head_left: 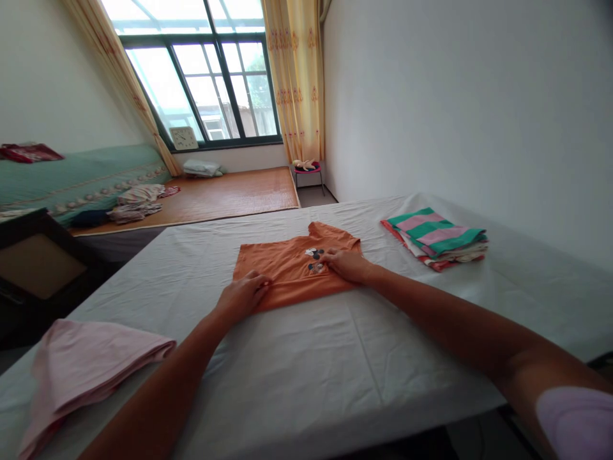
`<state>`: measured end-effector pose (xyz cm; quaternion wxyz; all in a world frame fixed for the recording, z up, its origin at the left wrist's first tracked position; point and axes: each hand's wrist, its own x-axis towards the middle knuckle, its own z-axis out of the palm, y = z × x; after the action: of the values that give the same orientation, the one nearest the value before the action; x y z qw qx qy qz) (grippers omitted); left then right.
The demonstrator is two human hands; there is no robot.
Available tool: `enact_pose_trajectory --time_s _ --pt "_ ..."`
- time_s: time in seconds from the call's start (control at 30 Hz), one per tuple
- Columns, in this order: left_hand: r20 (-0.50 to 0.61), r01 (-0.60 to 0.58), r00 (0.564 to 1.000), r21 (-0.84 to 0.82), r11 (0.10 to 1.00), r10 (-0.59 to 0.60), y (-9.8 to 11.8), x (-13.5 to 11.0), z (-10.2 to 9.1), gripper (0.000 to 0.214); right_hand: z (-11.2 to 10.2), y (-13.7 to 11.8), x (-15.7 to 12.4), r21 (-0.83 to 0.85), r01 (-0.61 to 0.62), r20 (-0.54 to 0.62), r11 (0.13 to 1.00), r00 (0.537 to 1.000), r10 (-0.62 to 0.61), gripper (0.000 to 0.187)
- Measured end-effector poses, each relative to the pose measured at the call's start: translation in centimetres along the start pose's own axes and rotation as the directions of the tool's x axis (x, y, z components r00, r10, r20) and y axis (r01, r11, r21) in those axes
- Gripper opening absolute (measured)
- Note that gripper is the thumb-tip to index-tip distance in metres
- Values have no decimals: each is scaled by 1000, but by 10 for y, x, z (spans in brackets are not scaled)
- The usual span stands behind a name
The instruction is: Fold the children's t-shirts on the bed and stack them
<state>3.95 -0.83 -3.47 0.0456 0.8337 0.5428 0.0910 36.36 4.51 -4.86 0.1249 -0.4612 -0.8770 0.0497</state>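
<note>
An orange T-shirt with a cartoon mouse print lies sideways on the white-covered table, its long near edge toward me. My left hand is closed on the cloth at the near left corner, thumb and fingers together. Close to the print, my right hand pinches the fabric at the other end of the shirt. A slight crease runs through the cloth between both hands.
To the right sits a stack of folded clothes, green and pink striped on top. Pink clothing lies at the left edge, beside my left forearm. Beyond the table are a bed, a stool and a dark cabinet.
</note>
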Motion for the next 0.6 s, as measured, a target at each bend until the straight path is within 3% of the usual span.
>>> enact_pose_trajectory --time_s 0.1,0.2,0.37,0.47,0.53,0.6 --pt "-2 30 1000 56 998 -30 -3 -1 -1 32 -9 -4 13 -8 -32 -75 999 997 31 25" --pt "-73 48 996 83 995 -42 0 -3 2 33 -2 -11 15 16 -10 -175 1000 984 12 27" --pt "-35 54 998 89 995 -51 -1 -3 1 31 14 -2 10 90 119 -136 989 985 -106 23" --pt "-15 121 993 146 982 -120 -15 11 -9 32 -3 29 23 140 -76 -138 987 986 95 24" --pt "-24 138 990 189 972 -136 -29 27 -15 31 -19 53 39 102 -281 -136 954 946 293 26" --pt "-24 106 994 207 973 -103 -46 49 -17 29 -31 75 57 55 -389 -113 919 912 393 30"
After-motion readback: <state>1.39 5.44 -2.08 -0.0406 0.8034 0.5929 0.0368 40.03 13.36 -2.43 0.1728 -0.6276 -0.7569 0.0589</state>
